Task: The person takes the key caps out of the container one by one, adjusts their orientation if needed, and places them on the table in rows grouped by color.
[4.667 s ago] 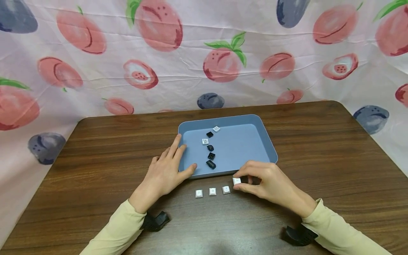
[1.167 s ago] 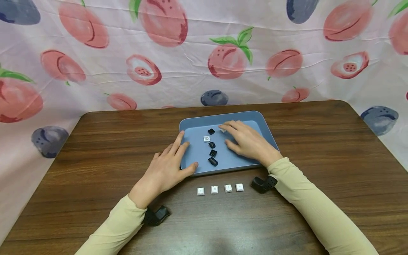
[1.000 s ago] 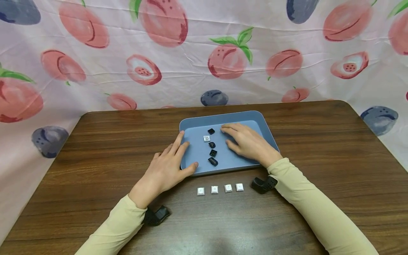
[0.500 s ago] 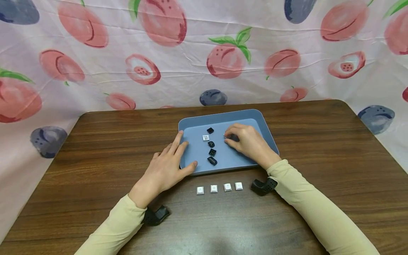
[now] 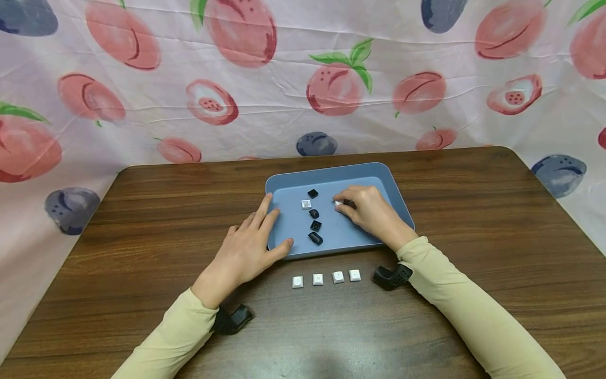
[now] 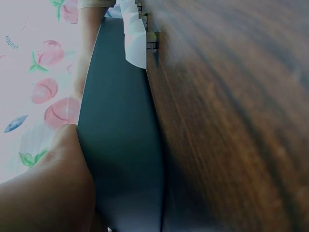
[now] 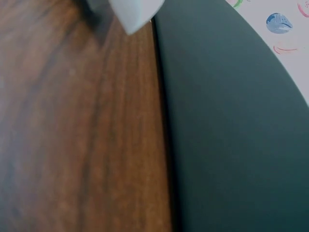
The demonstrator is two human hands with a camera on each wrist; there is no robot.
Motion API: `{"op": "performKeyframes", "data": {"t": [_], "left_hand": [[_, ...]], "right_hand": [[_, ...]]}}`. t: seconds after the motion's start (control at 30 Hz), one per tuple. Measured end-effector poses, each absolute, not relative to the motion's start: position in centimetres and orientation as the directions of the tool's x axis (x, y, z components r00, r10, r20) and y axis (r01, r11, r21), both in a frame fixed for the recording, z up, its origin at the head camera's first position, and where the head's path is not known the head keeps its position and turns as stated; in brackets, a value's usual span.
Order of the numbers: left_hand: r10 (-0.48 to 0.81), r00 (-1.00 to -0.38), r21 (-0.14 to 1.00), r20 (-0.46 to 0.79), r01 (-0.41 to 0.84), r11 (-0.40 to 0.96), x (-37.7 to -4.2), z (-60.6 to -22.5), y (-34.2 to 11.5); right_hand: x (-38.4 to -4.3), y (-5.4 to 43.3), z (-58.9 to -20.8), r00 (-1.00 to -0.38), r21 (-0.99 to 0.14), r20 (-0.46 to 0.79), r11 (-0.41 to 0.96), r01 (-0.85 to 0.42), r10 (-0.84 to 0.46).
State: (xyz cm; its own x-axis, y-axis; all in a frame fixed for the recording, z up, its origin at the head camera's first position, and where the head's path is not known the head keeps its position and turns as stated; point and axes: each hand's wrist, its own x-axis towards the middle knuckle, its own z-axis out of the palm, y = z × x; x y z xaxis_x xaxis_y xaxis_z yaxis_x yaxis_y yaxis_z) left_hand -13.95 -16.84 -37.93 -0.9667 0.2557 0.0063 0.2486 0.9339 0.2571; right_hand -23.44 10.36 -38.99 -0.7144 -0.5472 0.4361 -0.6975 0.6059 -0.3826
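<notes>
Over the blue tray (image 5: pixel 364 239), my right hand (image 5: pixel 366 210) pinches a small white keycap (image 5: pixel 337 203) between thumb and fingertips. My left hand (image 5: pixel 248 237) lies with spread fingers at the tray's left side, fingertips at the rim. Inside the tray, one white keycap (image 5: pixel 306 204) sits upside down among several black keycaps (image 5: pixel 315 226), which form a rough column left of the right hand. In front of the tray, several white keycaps (image 5: pixel 317 279) stand in a row on the table. The left wrist view shows the tray's outer wall (image 6: pixel 120 121) beside these keycaps.
A brown wood-grain table (image 5: pixel 180 210) carries the tray. Behind it hangs a fruit-print cloth (image 5: pixel 265 105). Black wrist mounts (image 5: pixel 232 319) are strapped under both sleeves, the right mount (image 5: pixel 392 276) close to the row's right end.
A fourth white keycap was set down at the row's right end. My right hand moved into the tray and picked up the white keycap from its back part, shifting it slightly toward me.
</notes>
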Motion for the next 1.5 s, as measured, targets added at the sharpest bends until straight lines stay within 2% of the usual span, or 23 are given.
{"op": "performKeyframes", "data": {"t": [0.23, 0.43, 0.6, 0.8, 1.23, 1.37, 1.5], "left_hand": [[0.254, -0.967, 0.261, 0.011, 0.248, 0.933, -13.9, -38.1, -16.8], [0.255, -0.967, 0.257, 0.013, 0.250, 0.934, -13.9, -38.2, -16.8], [0.253, -0.967, 0.257, 0.018, 0.249, 0.934, -13.9, -38.1, -16.8], [0.252, -0.968, 0.258, 0.009, 0.246, 0.934, -13.9, -38.1, -16.9], [0.248, -0.969, 0.257, 0.004, 0.240, 0.936, -13.6, -38.3, -16.9], [0.249, -0.968, 0.256, 0.011, 0.244, 0.936, -13.7, -38.4, -16.9], [0.250, -0.968, 0.255, 0.012, 0.244, 0.936, -13.7, -38.3, -16.9]], "right_hand": [[-23.4, 10.3, -39.0, -0.753, -0.404, 0.391, 0.636, -0.658, -0.530], [-23.4, 10.4, -39.0, -0.730, -0.376, 0.397, 0.627, -0.682, -0.557], [-23.3, 10.5, -39.0, -0.718, -0.396, 0.404, 0.600, -0.696, -0.566], [-23.2, 10.6, -39.0, -0.740, -0.419, 0.384, 0.610, -0.672, -0.551], [-22.7, 10.9, -38.4, -0.796, -0.351, 0.304, 0.715, -0.605, -0.524], [-22.2, 11.1, -37.8, -0.800, -0.374, 0.322, 0.709, -0.598, -0.506], [-21.5, 11.5, -37.5, -0.774, -0.403, 0.366, 0.661, -0.633, -0.517]]}}
